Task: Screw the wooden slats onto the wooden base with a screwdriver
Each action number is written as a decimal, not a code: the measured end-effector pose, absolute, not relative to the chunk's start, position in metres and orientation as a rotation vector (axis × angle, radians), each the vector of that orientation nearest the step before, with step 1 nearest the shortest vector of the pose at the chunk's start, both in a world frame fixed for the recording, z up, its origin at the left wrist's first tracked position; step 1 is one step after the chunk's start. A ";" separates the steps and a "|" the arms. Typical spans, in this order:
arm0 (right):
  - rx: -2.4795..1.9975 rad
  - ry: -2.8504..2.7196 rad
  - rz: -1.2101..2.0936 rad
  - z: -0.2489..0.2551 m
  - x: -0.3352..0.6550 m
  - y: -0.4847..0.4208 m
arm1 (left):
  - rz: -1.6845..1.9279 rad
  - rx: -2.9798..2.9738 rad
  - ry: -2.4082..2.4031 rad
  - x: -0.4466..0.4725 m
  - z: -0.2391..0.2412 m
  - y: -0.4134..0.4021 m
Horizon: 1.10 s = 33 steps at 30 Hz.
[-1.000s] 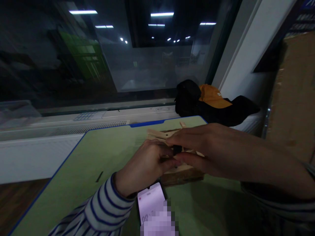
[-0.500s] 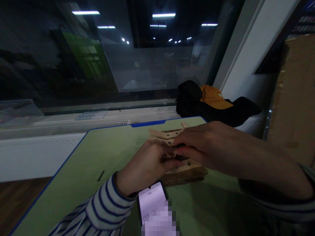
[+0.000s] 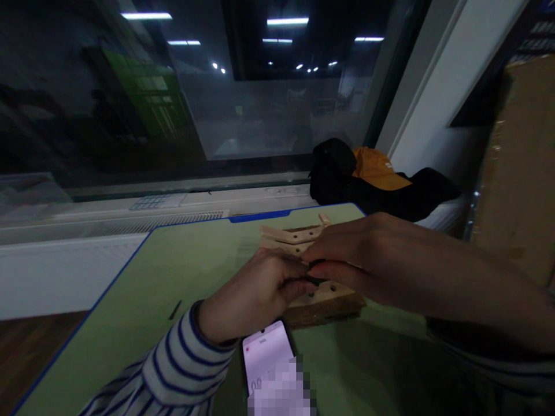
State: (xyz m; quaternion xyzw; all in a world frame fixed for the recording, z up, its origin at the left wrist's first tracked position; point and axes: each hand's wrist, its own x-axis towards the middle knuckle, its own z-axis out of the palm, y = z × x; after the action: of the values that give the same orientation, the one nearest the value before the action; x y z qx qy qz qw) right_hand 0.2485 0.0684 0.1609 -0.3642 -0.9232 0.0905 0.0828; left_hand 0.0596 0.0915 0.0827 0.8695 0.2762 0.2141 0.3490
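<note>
My left hand point(image 3: 264, 286) and my right hand point(image 3: 359, 254) meet fingertip to fingertip over a pale wooden piece with drilled holes point(image 3: 325, 292). Both are closed in a pinch, and whatever lies between their fingers is hidden. Behind them shows another angled wooden strip with holes point(image 3: 288, 236), and a small wooden peg point(image 3: 324, 219) sticks up at the far side. Beneath the wood lies a brown slab, perhaps cardboard point(image 3: 329, 312). A phone with a lit screen point(image 3: 267, 352) rests just in front of my left hand, partly pixelated.
The green table point(image 3: 143, 289) has a blue edge. A thin dark stick point(image 3: 175, 310) lies to the left. Beyond the table are a white windowsill point(image 3: 251, 195), a dark window, and black cloth with an orange cap point(image 3: 381, 167). A large cardboard box point(image 3: 515, 173) stands at right.
The fingertips of both hands have drawn closer together over the wood. The whole view has shifted slightly; the wooden pieces and phone stay in place on the table.
</note>
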 end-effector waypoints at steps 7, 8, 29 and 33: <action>-1.145 -2.723 0.161 0.156 0.250 0.068 | 0.580 2.190 0.838 0.062 0.082 0.088; -1.150 -2.722 0.151 0.155 0.250 0.067 | 0.614 2.165 0.848 0.063 0.082 0.088; -1.145 -2.734 0.141 0.156 0.246 0.067 | 0.610 2.191 0.788 0.060 0.084 0.090; -1.046 -2.737 0.170 0.155 0.248 0.067 | 0.625 2.224 0.879 0.060 0.082 0.090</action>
State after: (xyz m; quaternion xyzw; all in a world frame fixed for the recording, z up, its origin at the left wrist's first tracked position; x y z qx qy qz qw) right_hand 0.2479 0.0668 0.1546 -0.3543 -0.9277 0.0576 0.1030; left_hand 0.0597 0.0900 0.0823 0.8498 0.3360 0.2388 0.3286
